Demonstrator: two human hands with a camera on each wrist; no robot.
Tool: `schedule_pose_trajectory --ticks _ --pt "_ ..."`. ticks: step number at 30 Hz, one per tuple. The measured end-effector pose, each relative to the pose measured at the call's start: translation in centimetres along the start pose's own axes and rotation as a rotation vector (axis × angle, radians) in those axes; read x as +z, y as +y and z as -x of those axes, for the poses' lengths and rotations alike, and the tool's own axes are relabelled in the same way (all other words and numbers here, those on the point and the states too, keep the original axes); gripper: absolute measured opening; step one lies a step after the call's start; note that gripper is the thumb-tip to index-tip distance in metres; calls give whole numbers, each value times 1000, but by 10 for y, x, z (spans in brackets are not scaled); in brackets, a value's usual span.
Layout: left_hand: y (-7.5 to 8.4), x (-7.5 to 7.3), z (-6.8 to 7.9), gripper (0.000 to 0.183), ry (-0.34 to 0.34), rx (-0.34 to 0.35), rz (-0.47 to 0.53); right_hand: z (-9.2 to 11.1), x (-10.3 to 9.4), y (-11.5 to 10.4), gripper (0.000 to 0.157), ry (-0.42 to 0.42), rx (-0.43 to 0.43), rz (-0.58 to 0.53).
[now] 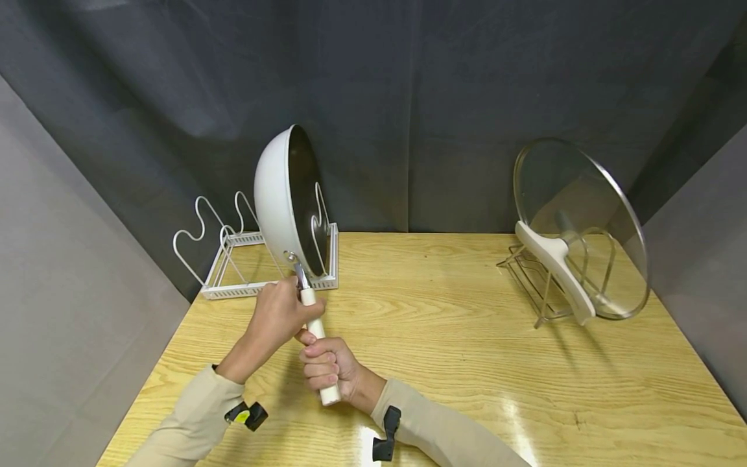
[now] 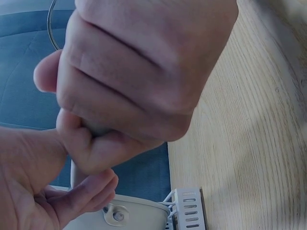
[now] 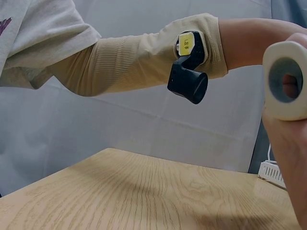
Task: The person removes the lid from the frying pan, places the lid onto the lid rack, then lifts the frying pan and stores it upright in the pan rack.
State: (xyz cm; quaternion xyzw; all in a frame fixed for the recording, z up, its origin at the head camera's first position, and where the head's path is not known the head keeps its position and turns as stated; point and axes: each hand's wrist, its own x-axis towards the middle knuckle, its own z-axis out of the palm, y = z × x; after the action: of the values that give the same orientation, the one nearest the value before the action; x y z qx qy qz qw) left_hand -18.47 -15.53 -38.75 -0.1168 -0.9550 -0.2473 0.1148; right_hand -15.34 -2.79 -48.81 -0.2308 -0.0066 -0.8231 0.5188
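Note:
A wok (image 1: 273, 188), white outside and dark inside, stands tilted up on its side among the wire dividers of a white rack (image 1: 230, 293). Its white handle (image 1: 315, 326) slopes down toward me. My left hand (image 1: 283, 310) holds the handle close to the pan, thumb across it. Lower down, my right hand (image 1: 331, 368) wraps its fingers round the handle near the end. In the left wrist view the right fist (image 2: 129, 67) looms above the left fingers (image 2: 91, 191). The right wrist view shows the handle's hollow end (image 3: 276, 108).
On the right, a glass lid (image 1: 607, 194) with a white grip (image 1: 554, 256) leans in a small metal wire stand (image 1: 543, 305). Dark cloth (image 1: 408, 117) hangs behind the wooden table (image 1: 420, 324), and grey panels (image 1: 76, 259) flank it.

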Motion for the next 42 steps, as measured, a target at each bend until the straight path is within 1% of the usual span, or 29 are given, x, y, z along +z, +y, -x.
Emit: schedule_pose_trajectory --ticks 8,19,34,42 --pt "-1 3 0 27 2 2 -4 1 -5 -1 20 -22 10 0" --pt "-4 7 0 27 17 8 0 1 -7 -3 20 -4 16 16" --pt "-7 12 0 26 2 5 17 3 -11 -3 21 0 16 12" --pt "-11 17 1 27 0 4 21 5 -15 -2 21 -5 28 10"
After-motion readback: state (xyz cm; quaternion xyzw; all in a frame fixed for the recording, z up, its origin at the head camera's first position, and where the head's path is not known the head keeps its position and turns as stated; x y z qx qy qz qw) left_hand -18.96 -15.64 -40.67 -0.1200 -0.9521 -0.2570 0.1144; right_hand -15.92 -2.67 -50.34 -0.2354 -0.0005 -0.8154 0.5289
